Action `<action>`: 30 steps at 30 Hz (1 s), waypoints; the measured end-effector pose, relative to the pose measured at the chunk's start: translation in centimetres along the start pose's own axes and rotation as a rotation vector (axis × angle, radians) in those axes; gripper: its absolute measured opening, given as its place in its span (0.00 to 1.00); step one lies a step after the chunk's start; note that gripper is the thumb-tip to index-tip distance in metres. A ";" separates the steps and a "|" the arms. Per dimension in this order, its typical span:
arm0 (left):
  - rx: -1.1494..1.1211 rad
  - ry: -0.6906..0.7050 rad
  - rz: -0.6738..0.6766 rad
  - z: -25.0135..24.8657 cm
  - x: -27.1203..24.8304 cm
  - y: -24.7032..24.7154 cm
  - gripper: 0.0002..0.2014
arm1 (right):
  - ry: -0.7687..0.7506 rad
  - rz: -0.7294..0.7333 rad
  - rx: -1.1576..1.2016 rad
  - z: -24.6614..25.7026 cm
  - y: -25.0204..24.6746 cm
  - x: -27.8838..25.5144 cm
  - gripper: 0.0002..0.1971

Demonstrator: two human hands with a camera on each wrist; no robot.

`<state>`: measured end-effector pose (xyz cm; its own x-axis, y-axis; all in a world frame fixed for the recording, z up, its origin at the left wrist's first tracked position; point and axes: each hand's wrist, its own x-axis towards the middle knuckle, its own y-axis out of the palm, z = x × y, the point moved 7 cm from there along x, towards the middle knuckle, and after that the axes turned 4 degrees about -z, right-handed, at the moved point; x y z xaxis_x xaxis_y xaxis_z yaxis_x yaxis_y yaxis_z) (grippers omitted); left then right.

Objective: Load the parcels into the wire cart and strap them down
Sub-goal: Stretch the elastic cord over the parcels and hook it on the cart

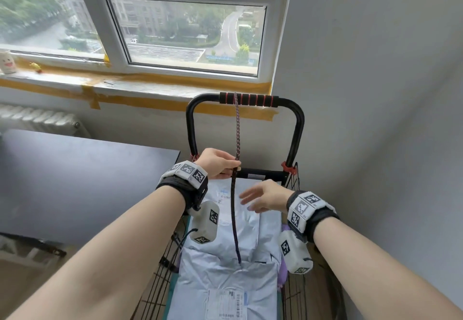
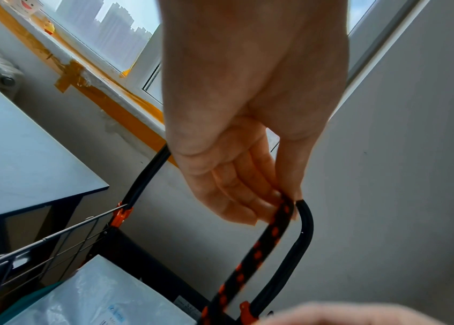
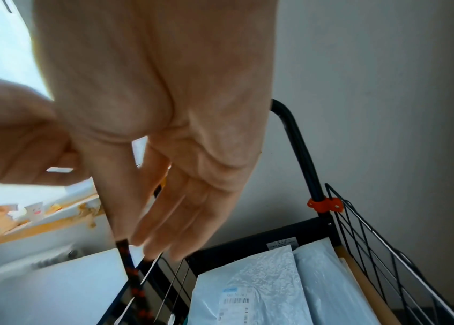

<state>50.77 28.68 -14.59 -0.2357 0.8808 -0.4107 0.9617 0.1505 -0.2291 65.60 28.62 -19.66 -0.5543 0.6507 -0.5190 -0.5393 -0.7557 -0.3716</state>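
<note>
The parcels [image 1: 225,264], pale plastic mailers with printed labels, already lie stacked flat in the wire cart [image 1: 293,292], filling it from the near edge to the far crossbar. Over them runs a dark bungee cord [image 1: 233,209] dotted with red; its near end seems to dip in among the mailers at mid-stack, though any hook there is hidden. Further on, the right hand [image 1: 263,198] hovers just beside the cord with fingers spread and slack, holding nothing. Beyond it the left hand [image 1: 220,164] pinches the cord between thumb and fingertips near the cart's far edge, and the cord rises from there over the foam grip of the handle [image 1: 249,99]. I'd judge loading done and strapping underway. To do it well, keep the left pinch firm, take the cord with the right, and keep the line centred so the slippery mailers can't slide sideways.
</note>
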 end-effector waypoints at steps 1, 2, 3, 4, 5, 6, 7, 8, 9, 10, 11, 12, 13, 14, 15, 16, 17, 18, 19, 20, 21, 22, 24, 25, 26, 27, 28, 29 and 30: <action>0.023 0.000 0.018 0.4 -0.4 0.1 0.12 | -0.020 -0.074 0.085 0.2 -0.8 0.2 0.19; 0.043 -0.004 0.041 0.9 -0.7 0.2 0.10 | -0.034 -0.149 0.204 0.4 -1.5 0.5 0.18; 0.061 -0.008 0.067 1.4 -1.1 0.3 0.08 | -0.040 -0.206 0.338 0.8 -2.0 0.8 0.17; 0.074 -0.015 0.091 1.9 -1.6 0.4 0.05 | -0.038 -0.239 0.465 1.4 -2.3 1.0 0.14; 0.085 -0.023 0.110 2.3 -1.9 0.5 0.03 | -0.038 -0.253 0.571 2.0 -2.4 1.3 0.13; 0.096 -0.029 0.122 2.8 -2.2 0.4 0.01 | -0.048 -0.261 0.649 2.7 -2.4 1.7 0.12; 0.106 -0.035 0.130 3.3 -2.3 0.4 0.01 | -0.064 -0.269 0.709 3.5 -2.5 2.1 0.12; 0.116 -0.044 0.134 3.7 -2.4 0.3 0.01 | -0.079 -0.280 0.753 4.1 -2.6 2.5 0.12; 0.124 -0.056 0.138 4.2 -2.4 0.2 0.01 | -0.088 -0.292 0.783 4.4 -2.6 2.9 0.11; 0.130 -0.069 0.144 4.5 -2.4 0.1 0.02 | -0.091 -0.303 0.797 4.7 -2.5 3.3 0.10; 0.138 -0.085 0.153 4.9 -2.4 0.0 0.02 | -0.090 -0.317 0.793 4.7 -2.5 3.7 0.09; 0.154 -0.103 0.173 5.3 -2.4 -0.1 0.03 | -0.086 -0.333 0.776 4.7 -2.4 3.9 0.07; 0.178 -0.121 0.199 5.8 -2.4 -0.1 0.04 | -0.083 -0.348 0.756 4.7 -2.3 4.1 0.06; 0.204 -0.137 0.226 6.2 -2.4 -0.1 0.05 | -0.081 -0.360 0.740 4.6 -2.2 4.3 0.05; 0.222 -0.150 0.245 6.7 -2.4 -0.1 0.06 | -0.079 -0.367 0.730 4.4 -2.1 4.4 0.04; 0.227 -0.160 0.250 7.1 -2.4 -0.2 0.06 | -0.080 -0.366 0.721 4.3 -1.9 4.5 0.04; 0.219 -0.168 0.238 7.5 -2.2 -0.4 0.04 | -0.083 -0.356 0.716 4.2 -1.7 4.5 0.04; 0.199 -0.175 0.215 7.7 -2.1 -0.7 0.03 | -0.090 -0.335 0.720 4.2 -1.5 4.6 0.05; 0.172 -0.183 0.186 8.0 -1.9 -1.0 0.03 | -0.096 -0.310 0.735 4.1 -1.3 4.5 0.05; 0.147 -0.190 0.157 8.2 -1.6 -1.4 0.04 | -0.102 -0.283 0.757 4.1 -1.2 4.5 0.05; 0.129 -0.194 0.133 8.4 -1.3 -1.7 0.05 | -0.107 -0.261 0.779 4.1 -1.1 4.4 0.05; 0.114 -0.190 0.114 8.4 -1.1 -2.0 0.04 | -0.111 -0.247 0.799 4.2 -1.0 4.3 0.05; 0.085 -0.174 0.091 8.3 -0.7 -2.5 0.03 | -0.115 -0.265 0.803 4.4 -1.2 4.3 0.05; 0.072 -0.166 0.094 8.1 -0.6 -2.6 0.02 | -0.111 -0.298 0.784 4.5 -1.4 4.3 0.05; 0.065 -0.156 0.102 8.0 -0.5 -2.6 0.02 | -0.104 -0.335 0.761 4.7 -1.6 4.4 0.05; 0.066 -0.148 0.114 7.8 -0.3 -2.6 0.04 | -0.093 -0.369 0.742 4.9 -1.8 4.6 0.05; 0.074 -0.143 0.130 7.7 -0.1 -2.6 0.05 | -0.080 -0.395 0.730 5.1 -2.0 4.8 0.05; 0.087 -0.143 0.152 7.5 0.0 -2.6 0.06 | -0.069 -0.415 0.721 5.5 -2.2 5.1 0.05; 0.102 -0.146 0.176 7.4 0.1 -2.6 0.06 | -0.065 -0.431 0.717 5.9 -2.4 5.4 0.05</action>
<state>47.26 25.07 -20.53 -0.0901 0.8143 -0.5734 0.9725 -0.0523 -0.2272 60.18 34.38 -17.00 -0.2308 0.8915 -0.3899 -0.9725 -0.2241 0.0632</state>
